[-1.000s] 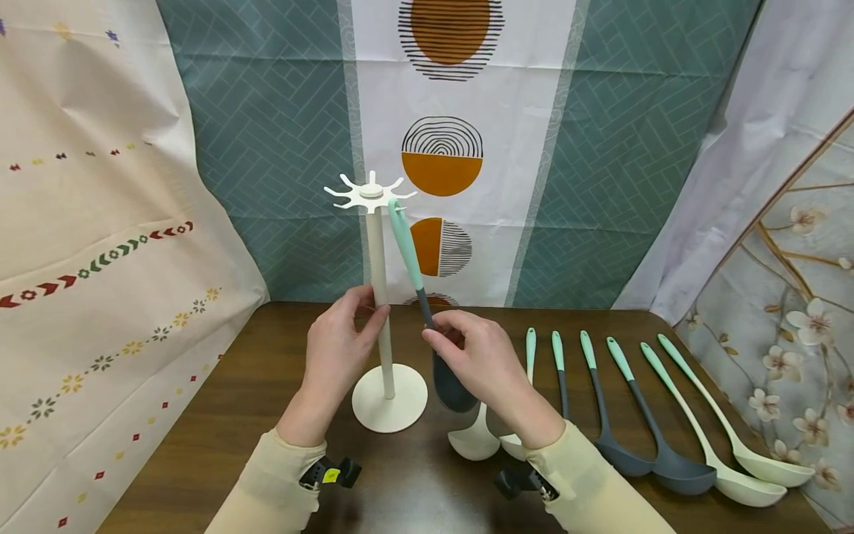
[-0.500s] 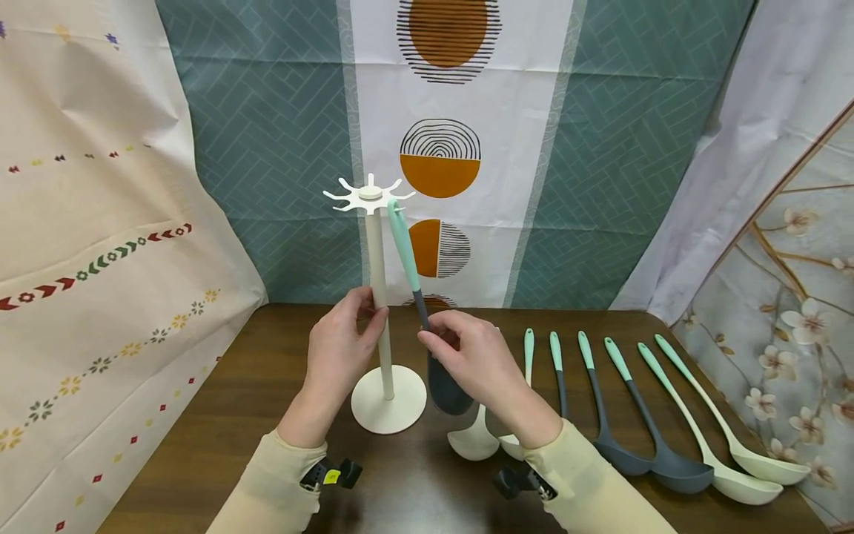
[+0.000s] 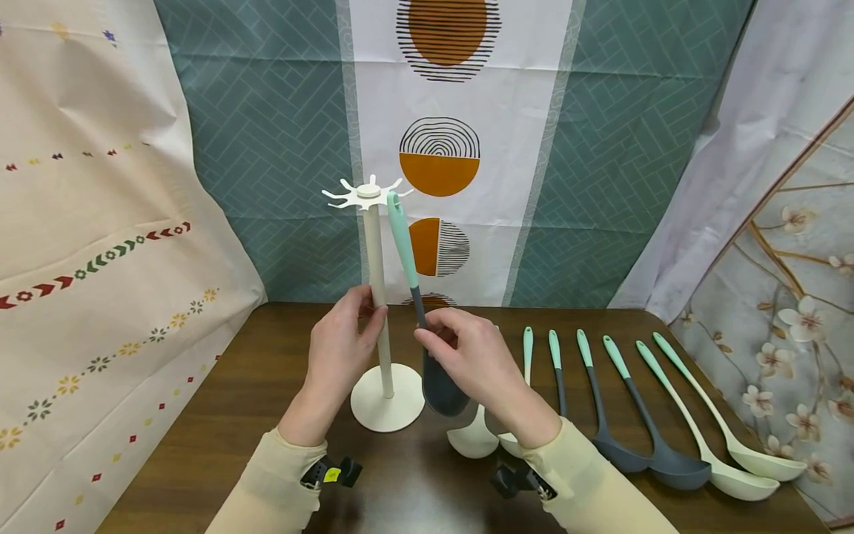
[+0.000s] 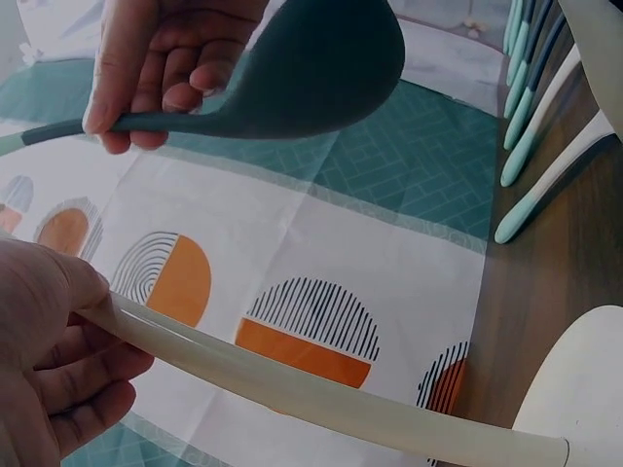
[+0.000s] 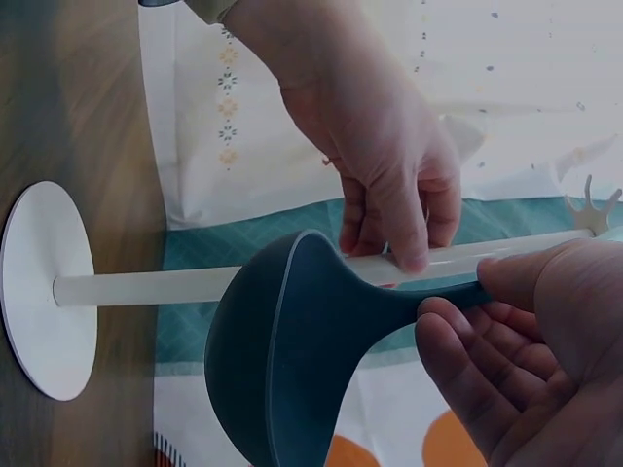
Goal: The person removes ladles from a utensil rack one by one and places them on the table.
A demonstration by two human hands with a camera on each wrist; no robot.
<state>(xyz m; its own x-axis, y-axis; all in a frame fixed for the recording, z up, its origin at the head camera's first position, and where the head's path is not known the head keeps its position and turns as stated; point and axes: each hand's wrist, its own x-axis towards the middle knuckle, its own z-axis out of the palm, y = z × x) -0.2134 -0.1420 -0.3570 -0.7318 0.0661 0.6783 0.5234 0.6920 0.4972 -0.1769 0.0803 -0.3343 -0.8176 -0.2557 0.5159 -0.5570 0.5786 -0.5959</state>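
A cream utensil stand with a round base and a ring of hooks on top stands upright on the table. My left hand grips its pole about midway, as the left wrist view also shows. In my right hand is a dark grey ladle with a mint handle, pinched by its grey neck. The ladle's bowl hangs low, beside the pole. The handle's top end overlaps the hooks on their right side in the head view.
Several more ladles lie side by side on the right of the wooden table, among them a dark grey one and a cream one. Another cream ladle lies partly behind my right hand. Patterned cloth hangs behind and at both sides.
The ladle in my right hand has shifted slightly left, and its handle top has risen a little at the hooks. My left hand keeps its grip on the pole.
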